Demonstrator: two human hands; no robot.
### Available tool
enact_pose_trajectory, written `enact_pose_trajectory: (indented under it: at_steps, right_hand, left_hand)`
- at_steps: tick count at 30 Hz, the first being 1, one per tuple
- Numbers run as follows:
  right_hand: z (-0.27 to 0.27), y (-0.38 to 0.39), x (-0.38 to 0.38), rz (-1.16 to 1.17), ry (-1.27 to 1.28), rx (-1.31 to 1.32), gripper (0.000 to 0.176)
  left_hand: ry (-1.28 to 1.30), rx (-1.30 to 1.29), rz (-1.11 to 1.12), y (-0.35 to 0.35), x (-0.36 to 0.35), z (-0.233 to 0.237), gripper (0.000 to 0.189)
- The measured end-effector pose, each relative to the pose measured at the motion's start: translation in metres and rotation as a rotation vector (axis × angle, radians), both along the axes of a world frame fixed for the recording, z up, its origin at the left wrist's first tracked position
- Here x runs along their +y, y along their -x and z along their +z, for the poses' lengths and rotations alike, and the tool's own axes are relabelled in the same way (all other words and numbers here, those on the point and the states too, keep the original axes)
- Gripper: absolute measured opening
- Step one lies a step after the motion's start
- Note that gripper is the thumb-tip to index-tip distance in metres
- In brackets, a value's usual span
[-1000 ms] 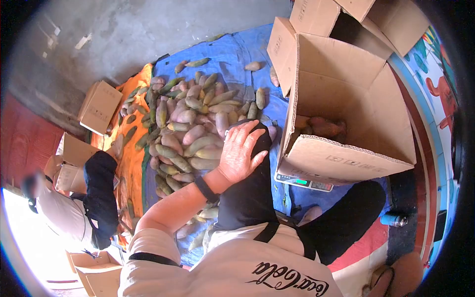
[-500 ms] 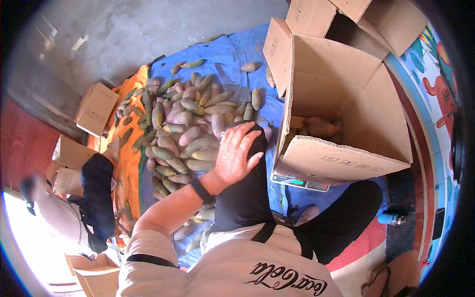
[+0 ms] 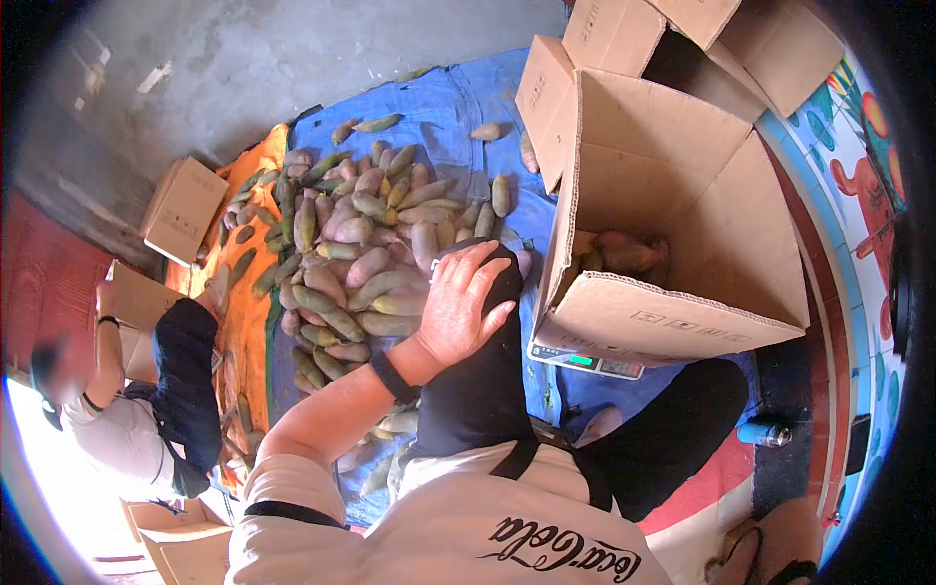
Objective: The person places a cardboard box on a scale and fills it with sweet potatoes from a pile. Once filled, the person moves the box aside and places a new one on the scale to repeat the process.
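Note:
My left hand, with a dark band at the wrist, rests palm down on my dark-trousered knee, fingers spread and holding nothing. Beside it spreads a large pile of long, pinkish and greenish-brown tubers. To the right of the knee, a tall open cardboard box stands on a digital scale with a lit green display. Several reddish tubers lie at the bottom of the box. Some bare skin and a dark band show at the bottom right edge; my right hand is not visible.
A co-worker sits at the left beside cardboard boxes. Blue and orange sheets lie under the tubers. More open boxes stand at the top right. A blue bottle lies at the right.
The co-worker at the left has shifted, and an arm with a dark wristband is now raised by the boxes. My left hand stays on the knee; the view has moved slightly.

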State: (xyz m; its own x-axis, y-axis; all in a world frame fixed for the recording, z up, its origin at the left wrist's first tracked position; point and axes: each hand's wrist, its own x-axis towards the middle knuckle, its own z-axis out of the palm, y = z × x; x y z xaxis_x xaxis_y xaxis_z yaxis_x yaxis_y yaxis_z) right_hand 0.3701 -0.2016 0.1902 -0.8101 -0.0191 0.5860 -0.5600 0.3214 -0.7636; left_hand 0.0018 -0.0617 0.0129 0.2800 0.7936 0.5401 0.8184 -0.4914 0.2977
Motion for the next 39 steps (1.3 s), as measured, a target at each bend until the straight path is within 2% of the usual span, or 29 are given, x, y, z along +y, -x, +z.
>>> enact_pose_trajectory:
  at_steps: [39]
  right_hand:
    - [0.0061,0.005,0.0079,-0.051,-0.016,-0.125,0.008]
  left_hand:
    - [0.042,-0.071,0.023,0.0018,-0.0042,-0.0037,0.053]
